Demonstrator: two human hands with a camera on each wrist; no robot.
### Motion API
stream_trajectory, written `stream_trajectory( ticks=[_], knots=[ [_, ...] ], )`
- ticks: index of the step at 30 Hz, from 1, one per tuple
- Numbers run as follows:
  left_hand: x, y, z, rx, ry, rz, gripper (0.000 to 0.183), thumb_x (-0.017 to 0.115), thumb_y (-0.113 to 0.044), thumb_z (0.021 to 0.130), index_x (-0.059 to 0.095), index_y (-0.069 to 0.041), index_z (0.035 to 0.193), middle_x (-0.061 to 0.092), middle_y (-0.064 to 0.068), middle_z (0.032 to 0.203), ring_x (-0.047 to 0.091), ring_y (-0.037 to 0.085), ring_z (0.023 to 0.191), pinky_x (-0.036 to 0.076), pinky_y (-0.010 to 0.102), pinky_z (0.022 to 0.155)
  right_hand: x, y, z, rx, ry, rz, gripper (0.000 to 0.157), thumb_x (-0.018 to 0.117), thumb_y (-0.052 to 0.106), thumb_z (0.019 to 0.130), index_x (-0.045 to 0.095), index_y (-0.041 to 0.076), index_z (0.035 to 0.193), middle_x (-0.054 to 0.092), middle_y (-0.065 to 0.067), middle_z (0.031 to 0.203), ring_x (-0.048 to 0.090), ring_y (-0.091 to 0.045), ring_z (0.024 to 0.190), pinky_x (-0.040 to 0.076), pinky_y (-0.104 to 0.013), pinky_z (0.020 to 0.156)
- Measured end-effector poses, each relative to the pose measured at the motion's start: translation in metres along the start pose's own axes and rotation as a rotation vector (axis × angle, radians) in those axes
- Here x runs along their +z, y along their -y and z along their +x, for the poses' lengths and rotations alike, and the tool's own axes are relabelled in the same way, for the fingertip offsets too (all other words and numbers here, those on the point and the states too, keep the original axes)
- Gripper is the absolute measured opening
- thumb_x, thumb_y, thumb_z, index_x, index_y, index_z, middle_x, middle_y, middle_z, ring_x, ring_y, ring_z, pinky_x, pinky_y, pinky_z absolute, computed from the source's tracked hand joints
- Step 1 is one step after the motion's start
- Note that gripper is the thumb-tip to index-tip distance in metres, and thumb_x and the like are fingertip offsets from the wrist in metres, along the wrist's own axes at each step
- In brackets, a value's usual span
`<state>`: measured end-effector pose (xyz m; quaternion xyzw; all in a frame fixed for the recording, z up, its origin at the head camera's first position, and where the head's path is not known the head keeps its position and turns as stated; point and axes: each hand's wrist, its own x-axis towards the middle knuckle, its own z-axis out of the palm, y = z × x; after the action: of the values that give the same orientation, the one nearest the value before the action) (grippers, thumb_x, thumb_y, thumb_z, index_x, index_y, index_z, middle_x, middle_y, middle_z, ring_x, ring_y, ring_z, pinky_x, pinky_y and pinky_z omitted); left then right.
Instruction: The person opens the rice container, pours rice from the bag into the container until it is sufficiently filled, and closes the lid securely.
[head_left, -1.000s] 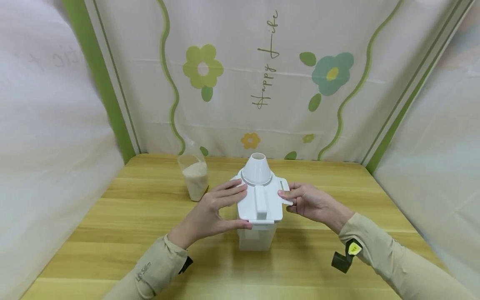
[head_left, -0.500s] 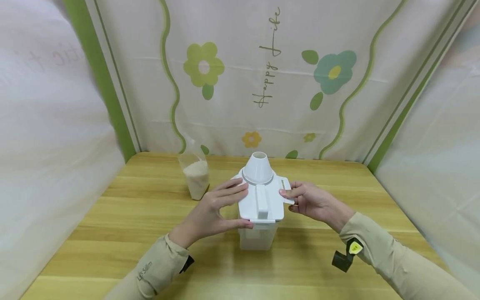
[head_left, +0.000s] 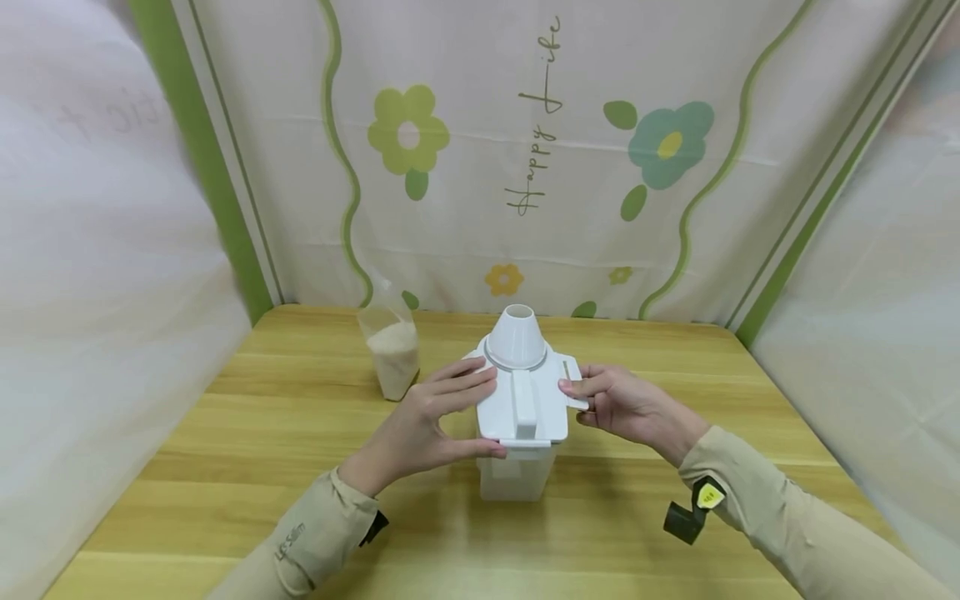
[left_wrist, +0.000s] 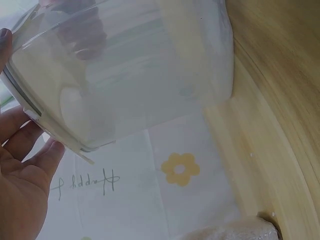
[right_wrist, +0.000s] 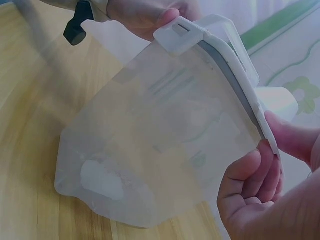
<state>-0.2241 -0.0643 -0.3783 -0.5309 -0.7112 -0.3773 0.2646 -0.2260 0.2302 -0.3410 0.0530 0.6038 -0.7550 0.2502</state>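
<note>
Right-hand pinch on the lid's side latch

The work in hand looks like handling the lid's right side latch, which stands out sideways from the white lid; whether it is being fastened or released cannot be told. The next move probably calls for the left hand to steady the lid while the right swings that latch.

The translucent plastic container stands upright on the wooden surface, about midway between its left and right edges. A conical white spout rises from the far end of the lid.

The right hand has a narrow grip, thumb above and fingers below, pinching the latch. The left hand's grip is wide and relaxed: straight fingers rest across the lid's left side, thumb along its front edge. A clear bag of pale grains stands near the back edge, left of the container and apart from it.

Against the frame from a second ago, almost nothing differs: both hands keep the same hold, and the whole view has merely shifted slightly.
</note>
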Motion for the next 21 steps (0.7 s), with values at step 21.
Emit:
stream_trajectory(
  ticks=[21],
  knots=[
    [0.0014, 0.0018, -0.0015, 0.015, -0.015, 0.002, 0.071, 0.091, -0.032, 0.069, 0.065, 0.008, 0.123, 0.061, 0.018, 0.127, 0.05, 0.038, 0.126, 0.038, 0.047, 0.108, -0.0005, -0.0081, 0.0023, -0.036, 0.05, 0.032, 0.01, 0.062, 0.001, 0.095, 0.056, 0.001, 0.103, 0.066, -0.005, 0.089, 0.06, -0.011, 0.071, 0.045, -0.022, 0.059]
  ],
)
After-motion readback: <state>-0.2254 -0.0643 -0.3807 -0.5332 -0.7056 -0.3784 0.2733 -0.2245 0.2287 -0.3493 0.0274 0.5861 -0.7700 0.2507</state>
